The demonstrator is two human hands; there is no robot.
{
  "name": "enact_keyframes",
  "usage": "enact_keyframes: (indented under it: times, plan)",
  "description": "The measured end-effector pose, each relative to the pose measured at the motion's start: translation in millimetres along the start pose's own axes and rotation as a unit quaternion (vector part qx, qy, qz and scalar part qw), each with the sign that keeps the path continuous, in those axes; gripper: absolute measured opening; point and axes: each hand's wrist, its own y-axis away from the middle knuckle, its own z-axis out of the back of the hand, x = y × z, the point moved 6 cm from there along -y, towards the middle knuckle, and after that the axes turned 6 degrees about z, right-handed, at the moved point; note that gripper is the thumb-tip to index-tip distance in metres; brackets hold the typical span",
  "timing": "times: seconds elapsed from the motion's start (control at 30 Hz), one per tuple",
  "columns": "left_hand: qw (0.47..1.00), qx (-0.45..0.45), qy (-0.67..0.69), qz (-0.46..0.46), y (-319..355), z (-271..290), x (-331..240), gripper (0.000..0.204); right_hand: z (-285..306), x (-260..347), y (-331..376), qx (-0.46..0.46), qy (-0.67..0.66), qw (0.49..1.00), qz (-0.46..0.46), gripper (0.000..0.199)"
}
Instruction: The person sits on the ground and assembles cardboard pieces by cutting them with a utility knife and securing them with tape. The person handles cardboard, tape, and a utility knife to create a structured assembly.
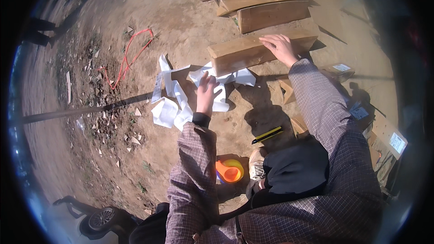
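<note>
A long brown cardboard box (246, 55) lies on the dirt in front of me. My right hand (279, 49) rests on its top edge toward the right end, fingers stretched out. Beside the box's left end is my left hand (206, 91), its fingers apart and nothing visible in them; whether it touches the box I cannot tell. Crumpled white paper sheets (169, 104) lie around and behind the left hand, some against the box's near side. Closer to my feet sits a yellow and black utility knife (267, 135), with orange and yellow round items (229, 171) next to my shoe.
More long cardboard boxes (271, 16) lie beyond. Other cartons with white labels (389, 140) are on the right. A red cord (126, 61) loops over the dirt at left, near scattered chips (134, 140). A car wheel (102, 218) shows at lower left.
</note>
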Motion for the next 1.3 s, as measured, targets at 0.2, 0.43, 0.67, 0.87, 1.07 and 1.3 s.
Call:
enact_keyframes:
  times: [0.2, 0.43, 0.67, 0.87, 1.07, 1.3]
  plan:
    - [0.989, 0.065, 0.063, 0.114, 13, -2, 19, 0.101, 22, 27, 123, -0.064, -0.02, 0.997, 0.03, 0.032]
    - [0.998, -0.008, -0.009, 0.056, 12, -57, 77, 0.085, 87, -193, 130, -0.217, -0.004, 0.926, -0.309, 0.056]
    - [0.994, -0.024, 0.098, 0.043, 47, -57, 75, 0.078, 39, -234, 133, -0.069, -0.329, 0.816, -0.469, 0.1]
    - [0.993, -0.061, 0.091, 0.043, 118, -18, 24, 0.087, 54, -182, 133, -0.215, -0.39, 0.78, -0.439, 0.082]
    - [0.981, -0.047, 0.167, 0.084, 189, 191, -33, 0.072, 35, 40, 156, -0.189, -0.434, 0.789, -0.391, 0.069]
    - [0.968, -0.187, 0.136, 0.092, 240, 278, -3, 0.078, -32, 127, 205, -0.027, -0.539, 0.733, -0.414, 0.045]
